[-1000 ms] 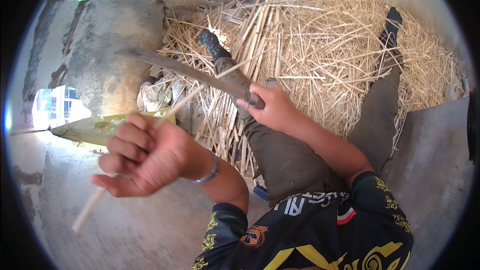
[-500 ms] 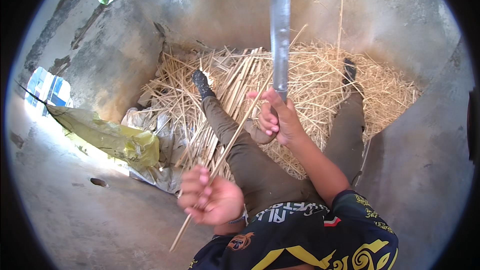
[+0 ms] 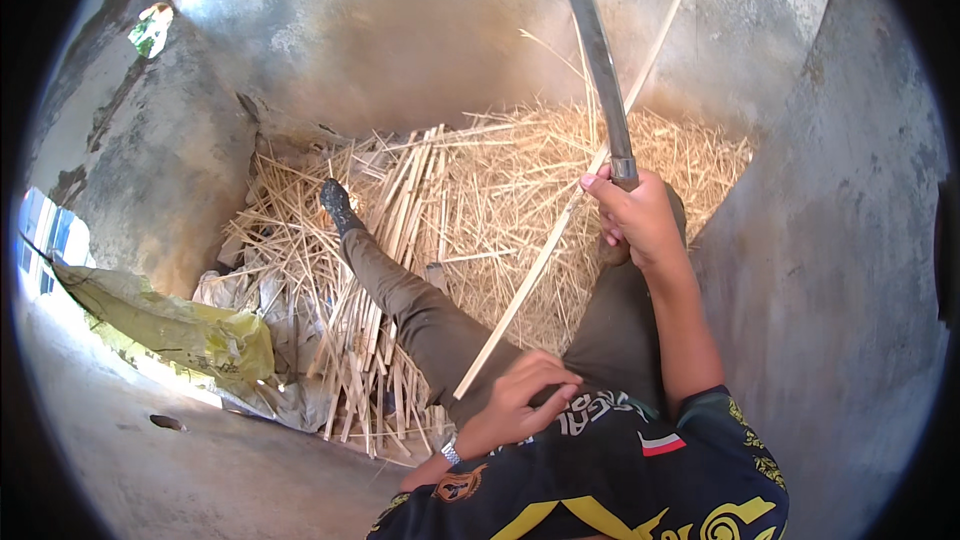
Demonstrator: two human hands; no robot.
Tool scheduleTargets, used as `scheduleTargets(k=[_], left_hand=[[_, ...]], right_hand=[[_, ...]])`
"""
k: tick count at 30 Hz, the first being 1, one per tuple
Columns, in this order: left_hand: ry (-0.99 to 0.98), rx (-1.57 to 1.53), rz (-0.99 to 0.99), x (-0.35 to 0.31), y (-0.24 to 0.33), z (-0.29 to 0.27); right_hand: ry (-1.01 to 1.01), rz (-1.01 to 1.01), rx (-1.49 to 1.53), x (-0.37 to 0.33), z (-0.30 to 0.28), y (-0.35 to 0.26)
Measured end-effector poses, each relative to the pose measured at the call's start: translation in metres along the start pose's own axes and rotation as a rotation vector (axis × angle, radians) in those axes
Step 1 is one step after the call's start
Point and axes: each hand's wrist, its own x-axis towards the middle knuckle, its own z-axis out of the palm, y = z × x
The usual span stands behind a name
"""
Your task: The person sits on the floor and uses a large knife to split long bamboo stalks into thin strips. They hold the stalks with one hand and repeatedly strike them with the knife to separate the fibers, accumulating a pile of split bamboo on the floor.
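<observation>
My right hand [image 3: 637,215] is closed round the handle of a machete [image 3: 598,65], whose long dark blade points up and away. A long pale bamboo strip [image 3: 535,275] slants past the fingers of this hand, crossing behind the blade. It seems pinned at the right hand, though the exact contact is hidden. Its near end stops short of my left hand [image 3: 525,390]. That hand hovers near my waist, holding nothing, fingers loosely bent and thumb apart. Between and beyond my outstretched legs lie split bamboo strips [image 3: 405,205].
A heap of pale shavings [image 3: 520,170] fills the floor towards the far wall [image 3: 400,50]. At the left, a yellowish plastic sheet [image 3: 190,325] hangs by an opening. Bare walls close in on both sides, the right wall [image 3: 820,270] near my right arm.
My left hand has let go of the bamboo strip and moved right, to my waist. The right hand with the machete has shifted right; the strip now reaches farther up. The view has turned slightly.
</observation>
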Motion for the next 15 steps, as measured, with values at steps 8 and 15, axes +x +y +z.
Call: scheduleTargets(k=[8,15], left_hand=[[-0.031,0.058,-0.575,0.021,-0.034,0.010],[-0.082,-0.057,-0.557,0.008,-0.046,0.033]], right_hand=[[0.066,0.013,-0.319,-0.041,-0.039,0.022],[0.314,-0.317,-1.154,-0.064,-0.097,0.054]])
